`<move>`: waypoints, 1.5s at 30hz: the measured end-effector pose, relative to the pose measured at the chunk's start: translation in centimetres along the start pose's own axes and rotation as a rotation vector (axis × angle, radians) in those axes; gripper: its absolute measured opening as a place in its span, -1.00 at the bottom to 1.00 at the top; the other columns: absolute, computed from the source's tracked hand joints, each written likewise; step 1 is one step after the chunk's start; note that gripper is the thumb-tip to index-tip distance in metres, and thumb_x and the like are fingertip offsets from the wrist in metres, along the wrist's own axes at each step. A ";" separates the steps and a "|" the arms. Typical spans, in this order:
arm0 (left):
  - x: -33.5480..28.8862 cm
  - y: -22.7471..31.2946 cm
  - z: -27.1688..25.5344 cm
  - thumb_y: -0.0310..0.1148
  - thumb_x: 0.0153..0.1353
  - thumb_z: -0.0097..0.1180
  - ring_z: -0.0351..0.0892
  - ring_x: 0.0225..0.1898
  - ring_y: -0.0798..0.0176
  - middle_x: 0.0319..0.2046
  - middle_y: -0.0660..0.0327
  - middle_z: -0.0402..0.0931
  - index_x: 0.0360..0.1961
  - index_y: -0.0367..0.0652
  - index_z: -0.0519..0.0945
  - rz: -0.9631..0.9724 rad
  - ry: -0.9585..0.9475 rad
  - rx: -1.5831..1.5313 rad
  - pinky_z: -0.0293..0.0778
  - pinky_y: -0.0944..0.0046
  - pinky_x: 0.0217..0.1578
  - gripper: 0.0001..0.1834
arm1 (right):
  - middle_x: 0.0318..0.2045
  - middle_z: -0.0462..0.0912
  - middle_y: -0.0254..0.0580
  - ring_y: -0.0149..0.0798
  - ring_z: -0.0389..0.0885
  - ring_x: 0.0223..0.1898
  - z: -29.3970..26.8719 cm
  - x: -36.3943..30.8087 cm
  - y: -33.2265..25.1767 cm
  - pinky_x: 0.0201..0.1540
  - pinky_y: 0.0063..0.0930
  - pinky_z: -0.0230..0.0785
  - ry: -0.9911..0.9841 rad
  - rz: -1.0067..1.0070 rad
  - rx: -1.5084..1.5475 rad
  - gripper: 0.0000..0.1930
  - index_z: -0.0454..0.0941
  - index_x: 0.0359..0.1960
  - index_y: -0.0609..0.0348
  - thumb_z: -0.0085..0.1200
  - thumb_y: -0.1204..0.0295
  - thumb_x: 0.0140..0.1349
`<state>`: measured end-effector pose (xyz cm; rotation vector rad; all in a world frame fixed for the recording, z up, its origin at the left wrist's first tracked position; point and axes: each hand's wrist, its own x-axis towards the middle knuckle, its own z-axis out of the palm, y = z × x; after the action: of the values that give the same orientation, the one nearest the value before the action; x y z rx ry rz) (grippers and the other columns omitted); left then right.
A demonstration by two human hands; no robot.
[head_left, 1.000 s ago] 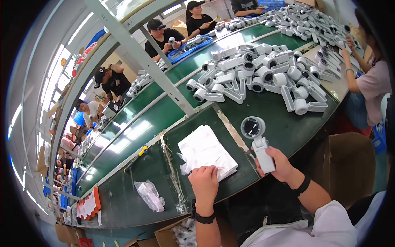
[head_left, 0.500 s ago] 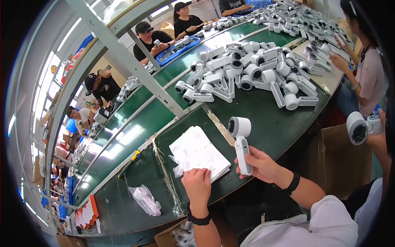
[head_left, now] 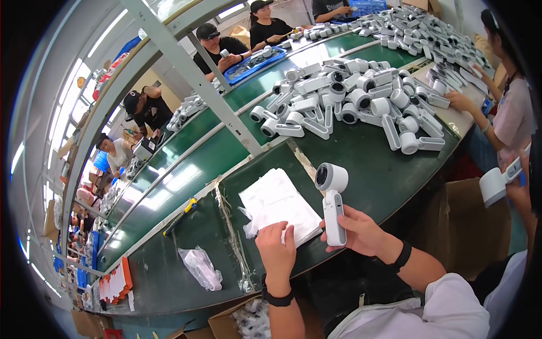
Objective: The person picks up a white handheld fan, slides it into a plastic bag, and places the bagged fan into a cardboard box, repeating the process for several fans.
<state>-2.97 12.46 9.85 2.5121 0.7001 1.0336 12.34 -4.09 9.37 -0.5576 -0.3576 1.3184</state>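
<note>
Left hand (head_left: pixel 275 248) and right hand (head_left: pixel 364 233) bare; each wrist carries a close-fitting black band (head_left: pixel 402 257). White top (head_left: pixel 403 325) — visible right sleeve (head_left: pixel 454 299) short, loosely cut, creased.

Device (head_left: pixel 333 210): white and grey; cylindrical head uppermost, dark round face directed left; elongated handle with inset panel. Held nearly upright by the handle in the right hand (head_left: pixel 361 229), at the right side of the stack (head_left: pixel 276 195). Stack: thin white layers, lying flat; left hand (head_left: pixel 275 247) at near edge.
</note>
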 end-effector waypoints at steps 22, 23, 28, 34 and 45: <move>-3.3 4.4 -0.2 -0.32 0.06 0.44 0.48 0.16 -0.03 0.15 -0.06 0.45 0.24 -0.36 0.32 -0.623 -0.105 -1.580 0.39 -0.06 0.20 -0.22 | 0.09 0.54 0.04 -0.18 0.61 0.03 3.8 -1.7 0.7 0.09 -0.32 0.49 -0.016 -0.215 -1.069 -0.10 0.06 0.37 0.25 0.40 0.48 0.04; -3.4 4.4 -0.1 -0.30 0.05 0.45 0.48 0.16 -0.05 0.14 -0.05 0.46 0.23 -0.35 0.32 -0.583 -0.042 -1.617 0.39 -0.08 0.20 -0.21 | 0.07 0.57 0.06 -0.15 0.64 0.01 3.9 -1.7 0.8 0.06 -0.33 0.52 0.040 -0.160 -1.077 -0.15 0.14 0.33 0.29 0.40 0.48 0.04; -4.1 4.1 0.4 -0.32 0.01 0.48 0.52 0.13 -0.01 0.10 -0.07 0.48 0.21 -0.32 0.34 -0.607 0.037 -1.656 0.46 0.00 0.14 -0.22 | 0.04 0.60 0.04 -0.14 0.71 -0.16 4.0 -1.7 2.0 -0.13 -0.42 0.60 0.063 -0.443 -1.170 -0.35 0.35 0.20 0.32 0.37 0.46 0.07; -4.0 3.9 -0.1 -0.31 -0.02 0.50 0.52 0.12 -0.07 0.09 0.00 0.52 0.20 -0.29 0.36 -0.538 0.040 -1.652 0.44 -0.07 0.16 -0.21 | 0.06 0.58 0.02 -0.16 0.70 -0.09 4.0 -1.4 2.8 -0.06 -0.39 0.59 0.077 -0.522 -1.127 -0.36 0.37 0.18 0.30 0.38 0.49 0.05; -4.8 3.2 0.1 -0.37 -0.02 0.47 0.18 0.38 -0.11 0.22 -0.02 0.41 0.23 -0.15 0.40 -0.305 -0.128 -1.543 0.17 -0.14 0.33 -0.25 | 0.01 0.53 0.05 0.01 0.60 -0.03 4.6 -1.6 2.3 -0.04 -0.27 0.51 0.103 -0.702 -1.395 -0.26 0.34 0.17 0.23 0.45 0.45 -0.08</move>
<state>-4.86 7.17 8.57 1.0594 0.0706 0.7583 7.62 -4.52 11.89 -1.4638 -1.2703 0.1836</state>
